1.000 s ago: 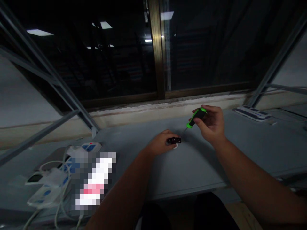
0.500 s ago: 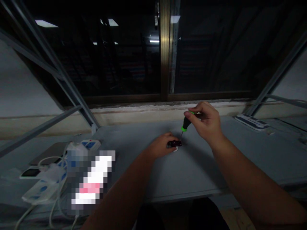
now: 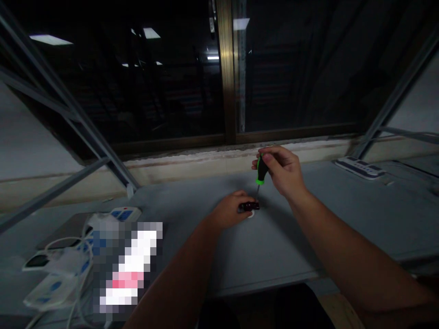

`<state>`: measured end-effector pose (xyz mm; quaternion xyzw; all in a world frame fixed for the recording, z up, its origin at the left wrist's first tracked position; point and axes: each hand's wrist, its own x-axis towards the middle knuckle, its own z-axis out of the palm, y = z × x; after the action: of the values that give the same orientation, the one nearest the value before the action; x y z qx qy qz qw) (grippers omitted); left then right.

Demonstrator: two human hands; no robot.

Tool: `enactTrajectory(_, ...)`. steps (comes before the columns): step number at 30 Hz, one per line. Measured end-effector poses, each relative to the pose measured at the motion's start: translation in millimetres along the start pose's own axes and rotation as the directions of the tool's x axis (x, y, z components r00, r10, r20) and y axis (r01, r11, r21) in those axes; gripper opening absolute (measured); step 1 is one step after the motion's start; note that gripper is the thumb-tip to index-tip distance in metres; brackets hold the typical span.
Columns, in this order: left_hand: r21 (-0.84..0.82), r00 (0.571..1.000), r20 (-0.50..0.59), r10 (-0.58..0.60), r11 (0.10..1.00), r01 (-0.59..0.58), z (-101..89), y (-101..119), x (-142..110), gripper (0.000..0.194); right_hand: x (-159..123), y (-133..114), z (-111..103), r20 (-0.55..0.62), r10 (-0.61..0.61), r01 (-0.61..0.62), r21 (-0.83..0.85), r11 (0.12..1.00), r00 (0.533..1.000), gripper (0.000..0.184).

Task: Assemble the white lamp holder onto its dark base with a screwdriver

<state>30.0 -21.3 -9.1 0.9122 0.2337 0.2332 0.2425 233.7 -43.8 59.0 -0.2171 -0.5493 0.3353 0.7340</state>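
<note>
My right hand [image 3: 283,167] grips a black and green screwdriver [image 3: 262,171] by its handle, with the thin shaft pointing down. The shaft's tip meets or nearly meets a small dark red, shiny object [image 3: 252,206]; the exact contact is too small to make out. My left hand [image 3: 230,211] holds this dark object between thumb and fingers, low over the grey table [image 3: 270,251]. Just below the object a small white round piece [image 3: 251,214] shows, partly hidden by my left thumb.
Power strips [image 3: 44,290] with tangled white cables lie at the left, beside a pixelated bright screen [image 3: 133,260]. Another power strip [image 3: 360,167] rests at the back right. Metal frame posts [image 3: 99,148] stand at both sides, and a dark window [image 3: 164,91] fills the back.
The screwdriver has become more upright, and my right hand has shifted left and turned around its handle. My left hand keeps its hold. The camera view has tilted slightly.
</note>
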Motion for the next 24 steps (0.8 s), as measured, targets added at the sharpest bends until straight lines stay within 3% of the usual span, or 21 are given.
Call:
enactTrajectory(3,-0.004,1.0,-0.001,0.002,1.0,-0.002,-0.4,0.9,-0.2,0.041,7.4,-4.4,-1.6,0.067,0.094,-0.101,0.124,0.987,0.993,0.031)
enactTrajectory(8,0.013,1.0,-0.004,0.005,1.0,-0.005,-0.1,0.1,0.2,0.041,10.4,-9.3,5.3,0.078,0.188,-0.203,0.301,0.932,0.979,0.044)
enactTrajectory(14,0.011,1.0,0.001,0.004,1.0,-0.004,-0.4,0.4,0.4,0.041,3.0,-4.4,13.2,0.02,0.011,-0.015,0.231,0.973,1.0,0.052)
enactTrajectory(16,0.001,1.0,-0.001,0.012,1.0,-0.012,-0.8,1.2,0.4,0.04,4.3,-3.0,10.3,-0.016,0.019,-0.015,0.226,0.974,1.0,0.049)
enactTrajectory(21,-0.001,1.0,0.002,0.018,1.0,-0.018,-1.2,1.8,0.9,0.041,6.9,-6.4,6.2,0.138,0.251,-0.285,0.375,0.882,0.958,0.039)
enactTrajectory(24,0.017,1.0,0.002,0.008,1.0,-0.008,-1.0,1.0,1.3,0.041,4.1,-9.8,12.4,0.19,0.254,-0.314,0.46,0.831,0.948,0.041)
